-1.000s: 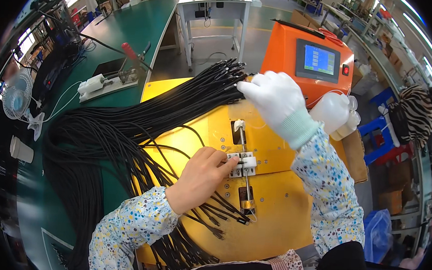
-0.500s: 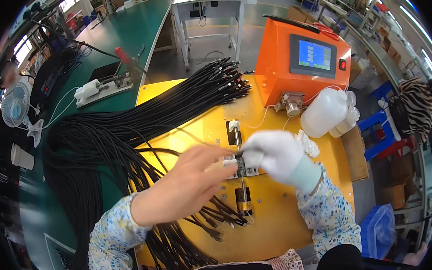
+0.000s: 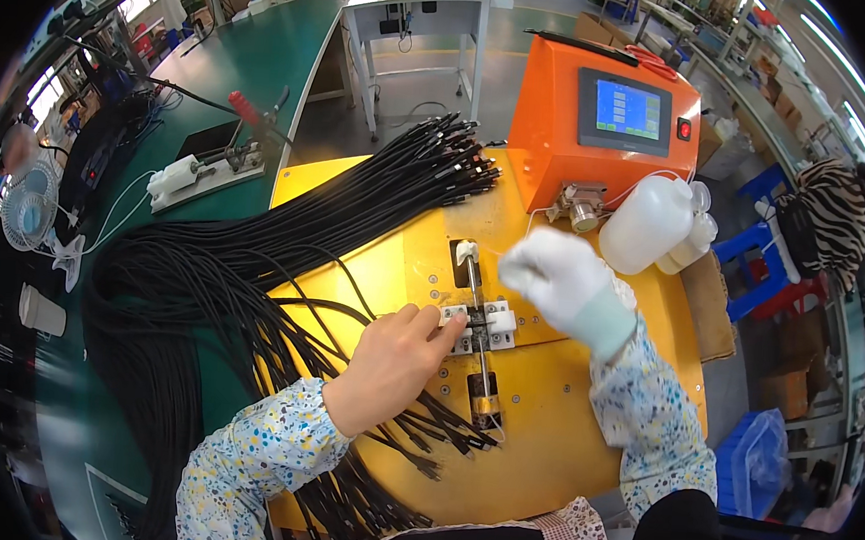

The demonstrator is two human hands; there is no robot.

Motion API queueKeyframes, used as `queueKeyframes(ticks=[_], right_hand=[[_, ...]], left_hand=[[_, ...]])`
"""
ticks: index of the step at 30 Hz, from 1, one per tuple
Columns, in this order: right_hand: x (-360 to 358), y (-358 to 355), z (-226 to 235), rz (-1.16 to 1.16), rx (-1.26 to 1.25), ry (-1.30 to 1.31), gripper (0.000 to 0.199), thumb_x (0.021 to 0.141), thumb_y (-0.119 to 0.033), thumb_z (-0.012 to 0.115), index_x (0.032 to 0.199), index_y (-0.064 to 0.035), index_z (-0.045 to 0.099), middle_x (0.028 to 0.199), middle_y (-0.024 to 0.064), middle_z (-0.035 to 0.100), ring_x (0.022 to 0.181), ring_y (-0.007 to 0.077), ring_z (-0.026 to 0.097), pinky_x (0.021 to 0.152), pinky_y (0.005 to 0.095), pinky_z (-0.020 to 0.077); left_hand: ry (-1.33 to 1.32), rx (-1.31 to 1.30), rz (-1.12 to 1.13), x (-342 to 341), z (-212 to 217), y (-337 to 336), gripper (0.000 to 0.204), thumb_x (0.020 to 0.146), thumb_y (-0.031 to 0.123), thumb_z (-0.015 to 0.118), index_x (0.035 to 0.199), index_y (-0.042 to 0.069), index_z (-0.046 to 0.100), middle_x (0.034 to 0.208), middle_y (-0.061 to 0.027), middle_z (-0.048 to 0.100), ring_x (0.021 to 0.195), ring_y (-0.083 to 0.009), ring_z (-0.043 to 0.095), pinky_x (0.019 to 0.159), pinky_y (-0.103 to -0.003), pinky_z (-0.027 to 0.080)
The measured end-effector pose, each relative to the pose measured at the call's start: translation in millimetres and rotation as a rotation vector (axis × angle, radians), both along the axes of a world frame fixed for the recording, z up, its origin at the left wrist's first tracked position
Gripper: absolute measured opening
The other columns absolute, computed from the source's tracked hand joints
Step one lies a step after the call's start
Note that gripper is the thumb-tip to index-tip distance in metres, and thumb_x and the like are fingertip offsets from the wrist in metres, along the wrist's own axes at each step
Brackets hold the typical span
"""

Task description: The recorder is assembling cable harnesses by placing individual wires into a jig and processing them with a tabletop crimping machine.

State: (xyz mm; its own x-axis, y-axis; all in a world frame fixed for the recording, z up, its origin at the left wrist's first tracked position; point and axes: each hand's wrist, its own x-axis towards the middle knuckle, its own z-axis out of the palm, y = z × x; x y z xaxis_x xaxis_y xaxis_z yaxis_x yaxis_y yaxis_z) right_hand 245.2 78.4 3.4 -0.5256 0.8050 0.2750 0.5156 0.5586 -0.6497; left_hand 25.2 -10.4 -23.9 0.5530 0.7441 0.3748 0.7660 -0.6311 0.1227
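Note:
My bare left hand (image 3: pixel 398 360) is at the small metal-and-white clamping fixture (image 3: pixel 500 321) on the yellow plate. Its fingers are curled, with the index fingertip pressed down at the fixture's left block. A black cable (image 3: pixel 359 293) runs from the bundle into this hand; its end is hidden by the fingers. My right hand (image 3: pixel 555 279), in a white glove, hovers right of the fixture with its fingers drawn together. Whatever may be between them cannot be made out. Metal rods (image 3: pixel 483 364) extend from the fixture toward slots on its far and near sides.
A thick bundle of black cables (image 3: pixel 358 190) covers the left of the yellow plate (image 3: pixel 532 427) and the green table (image 3: pixel 252 52). Behind stand an orange machine (image 3: pixel 549 108) with a screen and a white bottle (image 3: pixel 646 225). A toggle-clamp device (image 3: pixel 208 176) sits on the left.
My left hand has lowered from above the fixture onto its left block. My right hand has drawn away to the right, leaving the fixture's right block in sight.

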Motion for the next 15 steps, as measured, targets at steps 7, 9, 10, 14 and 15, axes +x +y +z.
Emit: queueKeyframes(ticks=[7, 9, 10, 14, 15], right_hand=[[-75, 92, -6, -0.061, 0.454, -0.607, 0.020, 0.078, -0.019, 0.068, 0.095, -0.0107, 0.062, 0.093, 0.0090, 0.059, 0.097, 0.0286, 0.061, 0.080, 0.0396, 0.0513], [-90, 107, -7, -0.046, 0.459, -0.677, 0.016, 0.080, -0.015, 0.065, 0.095, -0.0107, 0.065, 0.097, 0.0082, 0.062, 0.098, 0.0272, 0.062, 0.081, 0.0392, 0.0519], [-92, 112, -5, -0.033, 0.463, -0.755, 0.015, 0.081, -0.011, 0.062, 0.095, -0.0107, 0.067, 0.100, 0.0074, 0.065, 0.098, 0.0257, 0.063, 0.082, 0.0388, 0.0525], [-92, 120, -4, 0.139, 0.583, -0.878, 0.013, 0.082, -0.012, 0.062, 0.092, -0.0125, 0.071, 0.094, 0.0078, 0.067, 0.098, 0.0241, 0.064, 0.080, 0.0365, 0.0528], [-91, 119, -3, 0.139, 0.584, -0.880, 0.013, 0.082, -0.012, 0.062, 0.092, -0.0125, 0.071, 0.094, 0.0078, 0.067, 0.098, 0.0241, 0.064, 0.080, 0.0365, 0.0528]], left_hand=[[0.025, 0.021, -0.019, 1, 3, -1, 0.048, 0.067, -0.002, 0.064, 0.115, 0.003, 0.062, 0.079, -0.0057, 0.048, 0.070, -0.0198, 0.052, 0.059, -0.031, 0.047], [0.005, 0.016, -0.023, 2, 1, -1, 0.049, 0.067, -0.001, 0.064, 0.116, 0.003, 0.062, 0.079, -0.0054, 0.048, 0.069, -0.0194, 0.052, 0.059, -0.031, 0.047], [0.002, 0.017, -0.028, 3, 0, 1, 0.049, 0.067, -0.001, 0.064, 0.116, 0.003, 0.062, 0.079, -0.0054, 0.048, 0.069, -0.0194, 0.052, 0.059, -0.031, 0.047], [0.017, 0.018, -0.024, 1, 3, -1, 0.046, 0.069, 0.000, 0.065, 0.115, 0.004, 0.063, 0.079, -0.0048, 0.048, 0.070, -0.0188, 0.052, 0.059, -0.030, 0.047], [0.026, 0.017, -0.022, 0, 4, 0, 0.045, 0.070, 0.001, 0.065, 0.115, 0.004, 0.063, 0.079, -0.0045, 0.048, 0.070, -0.0186, 0.052, 0.059, -0.030, 0.047]])
